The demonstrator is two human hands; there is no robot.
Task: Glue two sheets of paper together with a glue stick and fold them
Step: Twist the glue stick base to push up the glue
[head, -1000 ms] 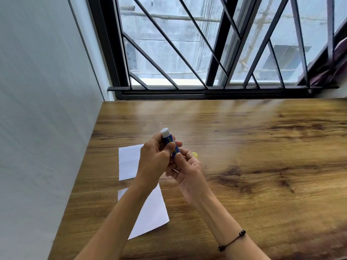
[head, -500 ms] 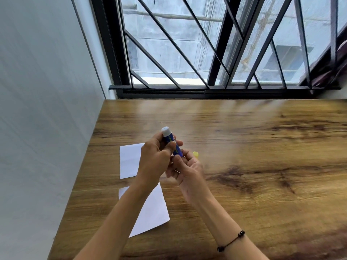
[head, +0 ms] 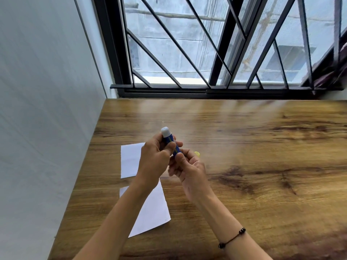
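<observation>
Wooden table (head: 244, 147) by barred window, two paper sheets (head: 129, 160) lying flat.
Light, rigid glue stick (head: 170, 142) pinched by left hand (head: 155, 158) fingers mid-barrel, right hand (head: 189, 169) fingers clamped at base; thin paper likely creases easily.

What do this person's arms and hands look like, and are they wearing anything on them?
Both forearms are bare, with no sleeves in view, and no gloves on the left hand or the right hand. The only thing worn is a thin dark cord bracelet with a few small dark beads, on the right wrist. No rings or watch show from this angle.
</observation>
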